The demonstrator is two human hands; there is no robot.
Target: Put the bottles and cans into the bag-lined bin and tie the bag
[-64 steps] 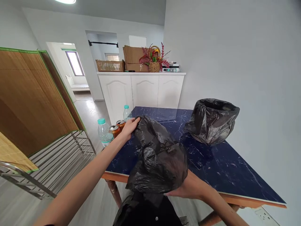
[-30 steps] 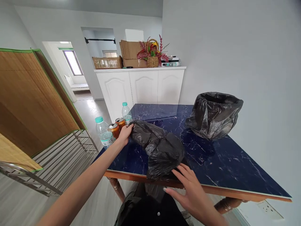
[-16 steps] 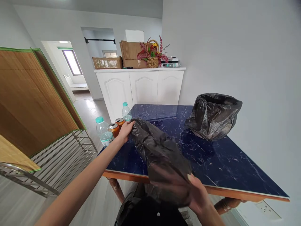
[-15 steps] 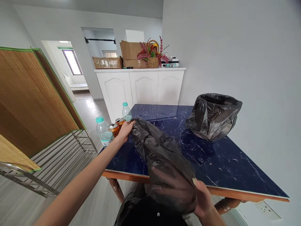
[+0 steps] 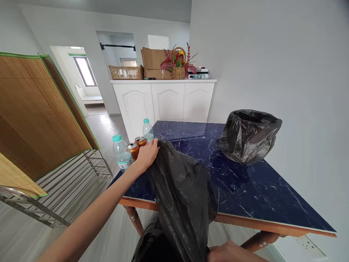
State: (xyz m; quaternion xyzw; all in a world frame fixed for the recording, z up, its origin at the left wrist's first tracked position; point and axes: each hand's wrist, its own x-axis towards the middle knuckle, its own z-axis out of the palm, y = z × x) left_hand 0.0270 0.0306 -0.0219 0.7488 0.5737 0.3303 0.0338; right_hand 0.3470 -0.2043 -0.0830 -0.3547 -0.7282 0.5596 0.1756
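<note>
A black plastic bag stretches from above the table down past its front edge. My left hand is closed on its upper left corner, close to two orange drink cans. At the bottom of the view my right hand is at the bag's lower end, partly cut off by the frame; its fingers look wrapped on the plastic. Beside the cans stand two clear bottles with teal caps, a nearer bottle and a farther bottle. A bin lined with a black bag stands on the right of the table.
The table has a dark blue marbled top with a wooden edge. Behind it is a white cabinet bearing cardboard boxes and a flower basket. A metal rack with a bamboo mat stands at left.
My right hand has moved down and slightly left, drawing the bag's lower end below the table edge. The bag hangs more steeply. My left hand stays near the cans.
</note>
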